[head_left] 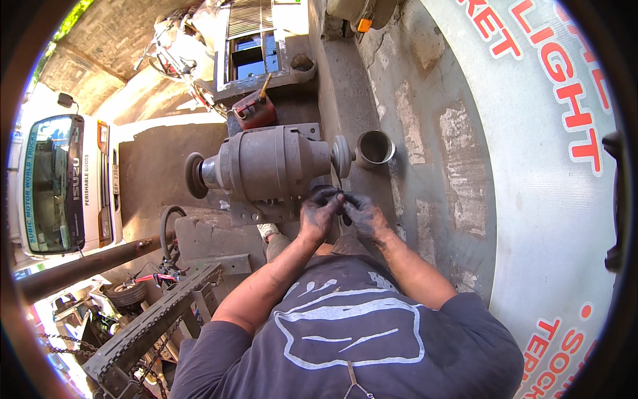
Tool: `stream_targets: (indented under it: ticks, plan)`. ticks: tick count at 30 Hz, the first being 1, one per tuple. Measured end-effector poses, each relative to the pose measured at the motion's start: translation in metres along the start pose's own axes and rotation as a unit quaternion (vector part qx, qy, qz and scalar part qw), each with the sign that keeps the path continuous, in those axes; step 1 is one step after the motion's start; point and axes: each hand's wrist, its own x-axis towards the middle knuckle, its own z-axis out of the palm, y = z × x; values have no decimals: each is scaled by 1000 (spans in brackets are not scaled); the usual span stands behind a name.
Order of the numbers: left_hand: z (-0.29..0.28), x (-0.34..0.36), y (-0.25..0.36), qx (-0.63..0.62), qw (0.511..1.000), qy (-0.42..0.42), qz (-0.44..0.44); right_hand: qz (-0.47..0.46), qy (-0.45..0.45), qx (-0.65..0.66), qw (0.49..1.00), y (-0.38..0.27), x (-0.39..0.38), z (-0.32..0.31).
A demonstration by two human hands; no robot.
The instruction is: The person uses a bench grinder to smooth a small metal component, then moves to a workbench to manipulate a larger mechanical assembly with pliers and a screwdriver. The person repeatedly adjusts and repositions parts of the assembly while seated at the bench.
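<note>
Both my hands, blackened with grime, meet in front of a grey bench grinder (269, 163). My left hand (320, 214) and my right hand (364, 216) pinch together on a small dark piece, too small and too dark to name. They are just below the grinder's right wheel (341, 156), and the dark piece reaches up toward its rim; whether it touches cannot be told. At the grinder's left end sits a second, darker wheel (195, 175). The fingertips of both hands partly cover what they hold.
An open metal can (376, 147) stands right of the grinder, beside a worn wall (432, 153). Behind is a red container (254, 112). A steel beam with chain (156, 316) lies at lower left. A white truck (66, 183) stands at far left; a printed banner (531, 199) hangs right.
</note>
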Motion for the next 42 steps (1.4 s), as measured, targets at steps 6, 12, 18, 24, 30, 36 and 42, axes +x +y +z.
stream_targets:
  ticks: [6,12,18,24,30,36,42]
  plan:
    - [0,14,-8,13,996,9,-83,47,78,-15,996,5,10,12]
    - [2,24,-19,-38,989,29,-142,51,66,110,990,18,16,17]
    - [4,26,-15,-66,986,26,-152,66,54,188,978,15,16,18]
    - [7,29,-13,-43,988,45,-143,73,30,241,967,7,15,14]
    - [5,29,-7,-24,988,42,-145,76,4,292,953,8,14,13]
    - [11,28,-1,-12,988,75,-136,90,2,315,945,8,13,10]
    - [13,26,8,20,985,68,-156,87,-3,279,956,7,11,9]
